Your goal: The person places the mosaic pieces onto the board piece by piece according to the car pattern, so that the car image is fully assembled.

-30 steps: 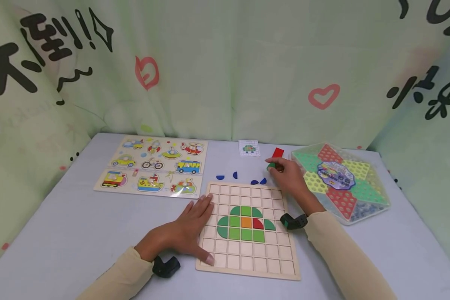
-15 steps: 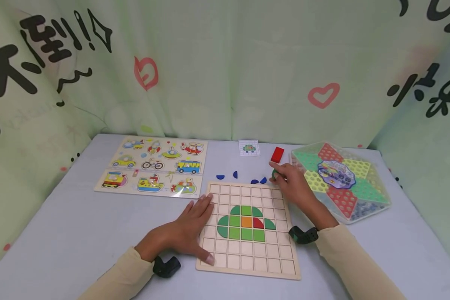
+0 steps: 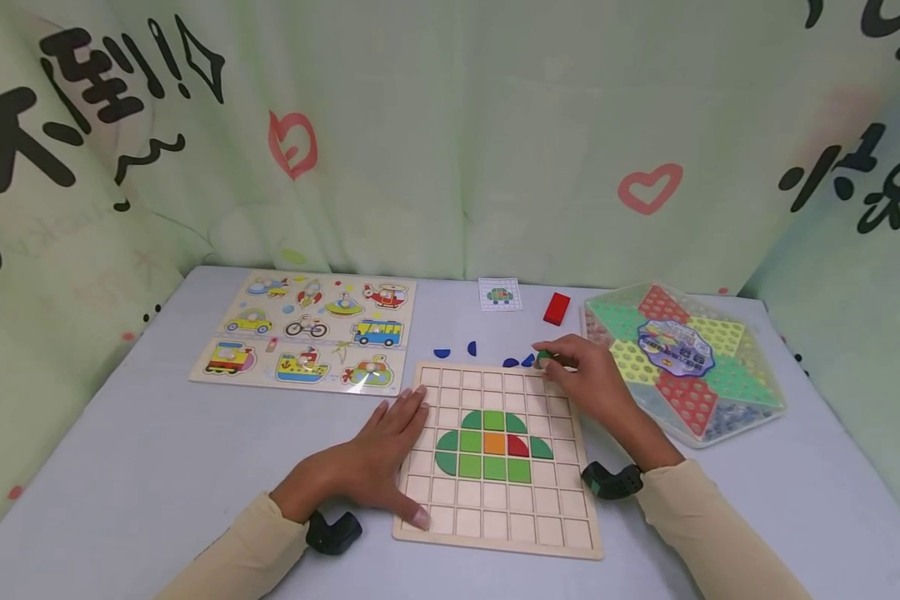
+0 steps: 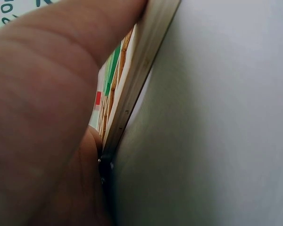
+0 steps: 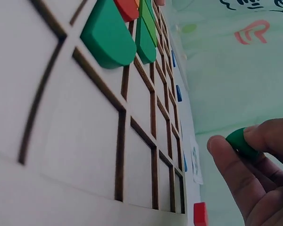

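Note:
My left hand (image 3: pixel 371 458) rests on the left edge of a wooden grid board (image 3: pixel 487 529), fingers spread. In the left wrist view the thumb (image 4: pixel 52 52) lies along the board's rim. Above the board's far right corner, my right hand (image 3: pixel 592 379) pinches a small green piece with a curved edge (image 5: pixel 244 144) between thumb and fingers; its full outline is partly hidden. On the grid sit light green squares (image 3: pixel 494 469), an orange square (image 3: pixel 493 443), a red rounded piece (image 3: pixel 517 447) and dark green quarter-round pieces (image 3: pixel 542 448).
Several blue half-round pieces (image 3: pixel 442 353) lie beyond the board. Behind them are a pattern card (image 3: pixel 499 295) and a red block (image 3: pixel 557 309). A vehicle puzzle (image 3: pixel 305 329) lies at left, a Chinese checkers box (image 3: pixel 678 362) at right. A curtain (image 3: pixel 457 167) closes the back.
My right hand has drawn back from beside the red block toward the board's far right corner, still pinching the green piece. The left hand has stayed put.

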Demonstrator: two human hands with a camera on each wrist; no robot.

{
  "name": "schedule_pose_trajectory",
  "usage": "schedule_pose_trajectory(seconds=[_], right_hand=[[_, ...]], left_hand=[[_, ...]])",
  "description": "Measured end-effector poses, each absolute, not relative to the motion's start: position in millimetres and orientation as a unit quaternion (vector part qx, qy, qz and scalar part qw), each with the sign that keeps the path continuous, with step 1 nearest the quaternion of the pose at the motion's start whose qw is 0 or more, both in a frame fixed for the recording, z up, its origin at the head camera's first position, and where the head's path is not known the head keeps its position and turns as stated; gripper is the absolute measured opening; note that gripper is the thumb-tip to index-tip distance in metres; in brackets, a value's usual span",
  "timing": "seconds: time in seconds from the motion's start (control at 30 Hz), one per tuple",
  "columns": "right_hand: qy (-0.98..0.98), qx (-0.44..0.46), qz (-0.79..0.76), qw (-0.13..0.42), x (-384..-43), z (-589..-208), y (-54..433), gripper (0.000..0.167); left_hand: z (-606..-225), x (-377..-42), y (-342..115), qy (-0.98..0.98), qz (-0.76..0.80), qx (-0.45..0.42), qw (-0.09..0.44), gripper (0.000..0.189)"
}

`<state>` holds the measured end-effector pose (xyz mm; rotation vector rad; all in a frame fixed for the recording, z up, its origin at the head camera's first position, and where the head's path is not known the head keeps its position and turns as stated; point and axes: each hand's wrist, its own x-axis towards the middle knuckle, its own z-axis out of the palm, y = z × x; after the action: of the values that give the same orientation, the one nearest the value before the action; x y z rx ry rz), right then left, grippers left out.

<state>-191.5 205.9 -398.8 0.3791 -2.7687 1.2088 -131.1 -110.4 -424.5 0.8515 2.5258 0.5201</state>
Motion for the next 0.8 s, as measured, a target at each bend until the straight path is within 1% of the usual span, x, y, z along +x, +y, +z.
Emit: schedule_pose_trajectory(seconds=[0.07,0.2,0.27,0.43,0.6,0.8], right_hand=[[-0.905,0.125,0.405,0.039,-190.9,-398.7,206.1,0.025],[-0.896,0.116,0.429,0.016,-190.2,-399.0,206.7,0.032],[-0.896,0.100,0.433,0.009,-190.0,-399.5,206.8,0.032],[-0.907,0.075,0.415,0.002,-187.8,-399.5,207.9,0.024],[-0.907,0.116,0.406,-0.008,-184.2,-398.3,211.4,0.026],[-0.902,0.136,0.406,-0.057,-170.9,-394.6,214.7,0.029]], left_hand=[[-424.5,-130.8,-110.4,0.909,0.189,0.307,0.210,0.134],[-424.8,-130.8,-110.6,0.909,0.189,0.308,0.208,0.133],[-425.2,-131.0,-110.6,0.909,0.188,0.307,0.208,0.134],[-424.9,-131.0,-110.2,0.910,0.188,0.305,0.209,0.134],[-424.3,-130.4,-110.3,0.910,0.188,0.302,0.212,0.134],[-423.1,-130.6,-110.7,0.908,0.191,0.306,0.212,0.133]])
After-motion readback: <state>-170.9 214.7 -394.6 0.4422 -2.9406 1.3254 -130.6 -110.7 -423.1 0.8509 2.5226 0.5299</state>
